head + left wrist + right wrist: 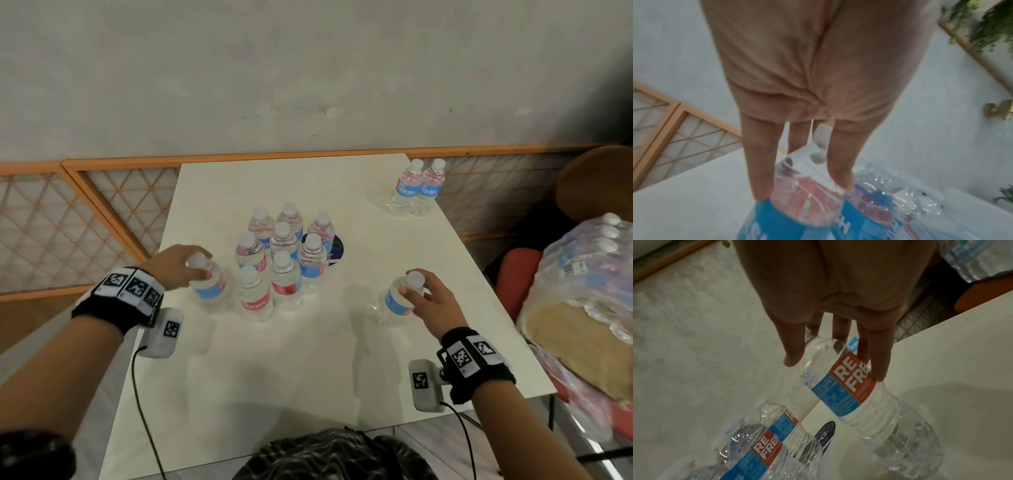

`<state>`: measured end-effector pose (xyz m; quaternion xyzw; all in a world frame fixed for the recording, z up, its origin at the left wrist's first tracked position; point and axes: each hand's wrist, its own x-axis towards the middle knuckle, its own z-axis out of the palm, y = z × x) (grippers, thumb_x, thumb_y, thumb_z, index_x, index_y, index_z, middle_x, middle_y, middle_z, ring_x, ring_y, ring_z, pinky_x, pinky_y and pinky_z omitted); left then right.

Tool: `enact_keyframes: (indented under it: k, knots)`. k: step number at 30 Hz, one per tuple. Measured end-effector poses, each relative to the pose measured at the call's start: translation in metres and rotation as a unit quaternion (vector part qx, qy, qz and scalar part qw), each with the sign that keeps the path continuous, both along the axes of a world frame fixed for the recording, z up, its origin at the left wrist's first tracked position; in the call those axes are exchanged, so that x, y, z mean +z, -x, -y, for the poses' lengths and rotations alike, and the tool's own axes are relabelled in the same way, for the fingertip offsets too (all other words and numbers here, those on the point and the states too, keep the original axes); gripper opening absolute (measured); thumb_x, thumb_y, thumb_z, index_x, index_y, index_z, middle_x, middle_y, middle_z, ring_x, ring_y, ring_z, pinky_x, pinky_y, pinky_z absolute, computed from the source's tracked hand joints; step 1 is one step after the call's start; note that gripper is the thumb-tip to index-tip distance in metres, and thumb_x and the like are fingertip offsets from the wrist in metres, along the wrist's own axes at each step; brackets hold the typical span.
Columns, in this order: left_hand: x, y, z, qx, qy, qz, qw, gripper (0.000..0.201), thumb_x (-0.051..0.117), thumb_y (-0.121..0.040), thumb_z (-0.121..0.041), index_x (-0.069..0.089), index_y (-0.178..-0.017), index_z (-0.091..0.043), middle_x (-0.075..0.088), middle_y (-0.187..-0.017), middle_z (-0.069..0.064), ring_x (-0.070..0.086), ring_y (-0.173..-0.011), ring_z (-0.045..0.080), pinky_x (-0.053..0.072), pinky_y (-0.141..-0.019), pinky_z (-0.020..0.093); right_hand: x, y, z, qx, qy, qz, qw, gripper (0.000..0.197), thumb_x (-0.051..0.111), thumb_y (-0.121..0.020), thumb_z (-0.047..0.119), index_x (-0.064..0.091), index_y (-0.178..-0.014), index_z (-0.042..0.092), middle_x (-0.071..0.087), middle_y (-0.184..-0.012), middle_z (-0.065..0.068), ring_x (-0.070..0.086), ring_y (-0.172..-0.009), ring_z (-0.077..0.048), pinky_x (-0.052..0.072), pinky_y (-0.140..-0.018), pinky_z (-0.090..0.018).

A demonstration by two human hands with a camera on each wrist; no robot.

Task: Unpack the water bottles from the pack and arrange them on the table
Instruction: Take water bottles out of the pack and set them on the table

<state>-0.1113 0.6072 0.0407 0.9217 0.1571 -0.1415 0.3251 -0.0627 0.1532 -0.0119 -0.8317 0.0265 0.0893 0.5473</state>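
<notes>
Small clear water bottles with blue and red labels stand on a white table (308, 370). Several form a tight cluster (284, 246) at the middle. My left hand (195, 267) grips one bottle (214, 289) round its neck and cap, just left of the cluster; it leans and its base is at the tabletop. In the left wrist view my fingers (760, 162) curl round this bottle (807, 203). My right hand (416, 294) holds another tilted bottle (392, 306) by its shoulder, right of the cluster. In the right wrist view my thumb and fingers (879, 363) clasp that bottle (846, 395).
Two more bottles (416, 188) stand together at the table's far right corner. A shrink-wrapped pack of bottles (589, 274) lies on a red chair (517, 274) right of the table. A dark round sticker (337, 246) lies behind the cluster. A latticed orange rail runs along the wall.
</notes>
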Motion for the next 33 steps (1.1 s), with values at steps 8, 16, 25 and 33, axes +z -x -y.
enact_keyframes:
  k: [8,16,25,33]
  knots:
    - [-0.028,-0.051,0.007,0.138,0.056,0.081,0.986,0.068,0.063,-0.062,-0.053,0.058,-0.113,-0.008,0.062,-0.116,0.020,0.061,-0.105,0.038,0.052,-0.089,0.052,0.011,0.004,-0.013,-0.033,-0.084,-0.045,0.995,0.028,0.066,-0.086,0.024,0.059,-0.112,0.031,0.063,-0.113,0.005,0.058,-0.111,-0.022,0.050,-0.093,-0.043]
    - [-0.022,-0.041,0.033,0.167,0.025,0.175,0.970,0.065,0.062,-0.090,-0.029,0.033,-0.144,-0.006,0.035,-0.147,0.021,0.033,-0.137,0.033,0.027,-0.112,0.042,-0.026,0.020,-0.012,-0.191,-0.310,-0.284,0.887,0.045,0.053,-0.092,0.043,0.050,-0.132,0.024,0.045,-0.130,-0.012,0.051,-0.112,-0.037,0.051,-0.084,-0.047]
    - [0.028,-0.030,0.142,-0.076,-0.009,0.414,0.907,0.046,0.064,-0.086,-0.015,0.050,-0.130,-0.014,0.041,-0.139,0.007,0.034,-0.130,0.021,0.023,-0.108,0.023,-0.037,0.015,-0.070,-0.220,-0.401,-0.324,0.828,0.035,0.059,-0.091,0.017,0.055,-0.126,0.011,0.044,-0.125,-0.027,0.058,-0.102,-0.043,0.058,-0.074,-0.041]
    - [0.006,-0.052,0.212,-0.274,-0.046,0.188,0.942,0.054,0.051,-0.094,-0.028,0.033,-0.145,-0.024,0.030,-0.151,-0.001,0.029,-0.138,0.019,0.033,-0.109,0.036,-0.034,0.009,-0.100,-0.167,-0.378,-0.322,0.852,0.024,0.060,-0.091,0.031,0.062,-0.114,0.026,0.041,-0.133,-0.013,0.059,-0.095,-0.039,0.055,-0.079,-0.042]
